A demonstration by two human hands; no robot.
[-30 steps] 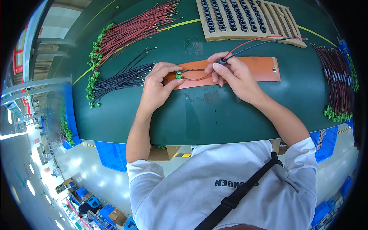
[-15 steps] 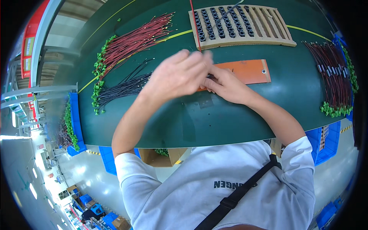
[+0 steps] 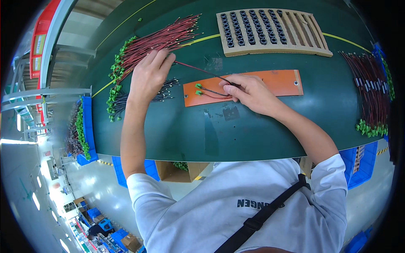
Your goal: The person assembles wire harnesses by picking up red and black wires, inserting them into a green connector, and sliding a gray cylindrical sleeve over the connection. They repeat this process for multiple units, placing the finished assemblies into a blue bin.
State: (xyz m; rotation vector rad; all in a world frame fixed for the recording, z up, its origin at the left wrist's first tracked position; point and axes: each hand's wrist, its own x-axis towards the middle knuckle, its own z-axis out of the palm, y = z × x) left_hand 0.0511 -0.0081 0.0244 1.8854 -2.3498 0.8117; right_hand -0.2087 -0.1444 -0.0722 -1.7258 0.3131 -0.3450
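Observation:
My left hand (image 3: pixel 149 76) is raised over the left bundles, its fingers pinched at the end of a red wire (image 3: pixel 198 68). That wire runs rightward and down to my right hand (image 3: pixel 252 92), which is closed on it above an orange board (image 3: pixel 274 81). Two more short wires, one black and one red, come out of the right hand's grip to the left. They end in small green connectors (image 3: pixel 198 86) over the board's left part. What lies inside the right fingers is mostly hidden; something dark shows at the fingertips.
Red wires (image 3: pixel 160 36) and black wires (image 3: pixel 120 101) with green connectors lie in bundles on the left. A slotted wooden rack (image 3: pixel 278 51) holding rows of black rings stands at the back. Red-black wires with grey sleeves (image 3: pixel 369 86) lie right. Blue bins and a cardboard box (image 3: pixel 173 172) sit below the table edge (image 3: pixel 202 161).
My left hand has moved left, away from my right hand, drawing the red wire out between them. The green connectors and more of the orange board now show. My right hand stays near its place.

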